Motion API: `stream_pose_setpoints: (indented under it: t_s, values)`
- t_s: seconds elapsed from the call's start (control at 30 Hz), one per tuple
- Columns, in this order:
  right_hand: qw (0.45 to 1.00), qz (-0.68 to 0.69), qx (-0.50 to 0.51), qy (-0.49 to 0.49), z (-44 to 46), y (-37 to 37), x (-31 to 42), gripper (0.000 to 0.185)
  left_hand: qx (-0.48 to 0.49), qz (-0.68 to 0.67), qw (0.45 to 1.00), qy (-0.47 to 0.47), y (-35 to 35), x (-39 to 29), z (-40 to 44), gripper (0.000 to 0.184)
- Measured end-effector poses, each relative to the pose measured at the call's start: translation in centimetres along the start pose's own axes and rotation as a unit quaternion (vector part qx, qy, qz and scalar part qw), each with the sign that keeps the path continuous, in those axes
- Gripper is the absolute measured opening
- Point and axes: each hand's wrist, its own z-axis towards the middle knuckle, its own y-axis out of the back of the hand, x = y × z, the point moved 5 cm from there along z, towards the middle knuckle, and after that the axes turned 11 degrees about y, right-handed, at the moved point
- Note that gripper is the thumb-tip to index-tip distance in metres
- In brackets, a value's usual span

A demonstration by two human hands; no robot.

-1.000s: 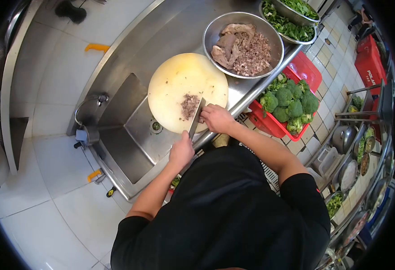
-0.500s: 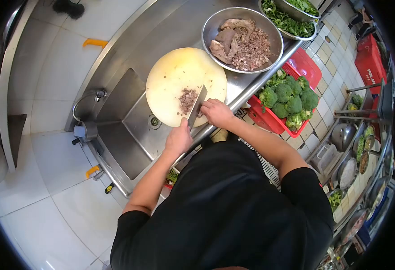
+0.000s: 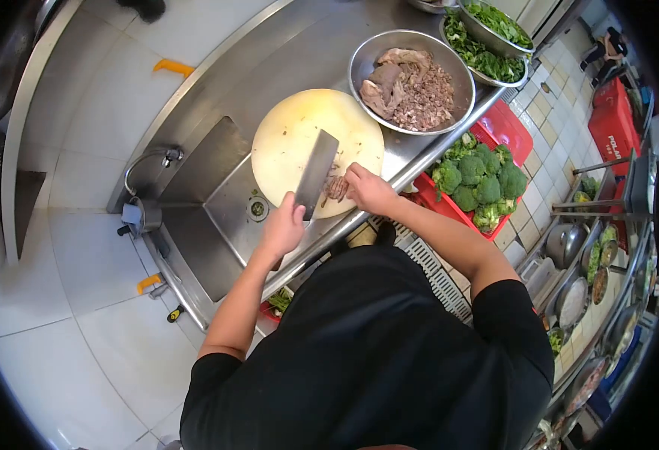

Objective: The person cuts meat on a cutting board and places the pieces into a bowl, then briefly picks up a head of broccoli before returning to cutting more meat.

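Observation:
My left hand (image 3: 283, 225) grips the handle of a cleaver (image 3: 317, 174), whose broad blade lies tilted flat over the round cutting board (image 3: 284, 135). Beside the blade, near the board's right edge, is a small piece of sliced meat (image 3: 336, 187). The fingertips of my right hand (image 3: 371, 189) are bent together at the right side of that meat. Part of the chopped meat is hidden by the blade. Behind the board stands a steel bowl (image 3: 358, 67) with large meat pieces and chopped meat.
A sink (image 3: 202, 244) with a faucet (image 3: 170, 156) lies left of the board. Bowls of leafy greens (image 3: 495, 67) stand at the back right. Broccoli (image 3: 487, 176) fills a red basket below the counter edge. Another person (image 3: 609, 49) is far off at the upper right.
The cleaver has shifted left from my right hand and turned from edge-down to nearly flat, covering the chopped pile. My left hand has moved left; the sliced piece now shows.

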Motion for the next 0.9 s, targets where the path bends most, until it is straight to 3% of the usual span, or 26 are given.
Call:
stream_pose_setpoints:
  t_s: [0.03,0.13,0.23,0.37,0.47,0.57,0.67,0.7,0.8,0.83,0.9]
  values:
    - [0.999,-0.003,0.039,0.007,0.5,-0.4,-0.4,0.042,-0.015,-0.028,0.999,-0.013,0.8,0.5,-0.3,0.024]
    - [0.973,-0.084,0.017,0.213,2.3,0.4,1.1,0.049,-0.046,-0.081,0.995,-0.021,2.0,2.1,0.0,0.023]
    - [0.939,-0.107,0.136,0.297,4.1,0.2,2.6,0.053,-0.075,-0.108,0.991,-0.028,2.5,3.2,-0.2,0.022]
    - [0.930,-0.173,0.206,0.252,5.6,-2.9,3.1,0.038,-0.087,-0.134,0.987,-0.028,2.4,4.9,-1.1,0.022]
    - [0.919,-0.267,0.114,0.266,6.3,-4.9,3.4,0.026,-0.088,-0.160,0.983,-0.029,2.2,7.3,-1.3,0.023]
    - [0.978,-0.041,0.157,0.131,8.1,-2.4,3.1,0.018,-0.102,-0.189,0.976,-0.040,2.7,9.2,-1.7,0.023]
    - [0.990,0.017,0.116,0.081,9.3,1.1,2.4,0.010,-0.097,-0.196,0.975,-0.038,2.8,11.2,-1.4,0.024]
    - [0.988,-0.017,0.107,0.111,9.3,1.3,2.2,0.013,-0.090,-0.192,0.977,-0.033,2.9,11.5,-1.4,0.025]
    - [0.958,-0.088,0.202,0.182,7.9,-1.3,1.0,0.019,-0.067,-0.160,0.985,-0.018,3.2,11.6,-1.8,0.026]
    - [0.942,-0.074,0.240,0.223,7.4,-1.9,1.1,0.033,-0.059,-0.161,0.985,-0.018,3.2,11.7,-2.0,0.027]
    - [0.943,-0.088,0.260,0.186,6.2,-1.3,1.4,0.043,-0.044,-0.161,0.986,-0.017,3.0,11.8,-2.3,0.029]
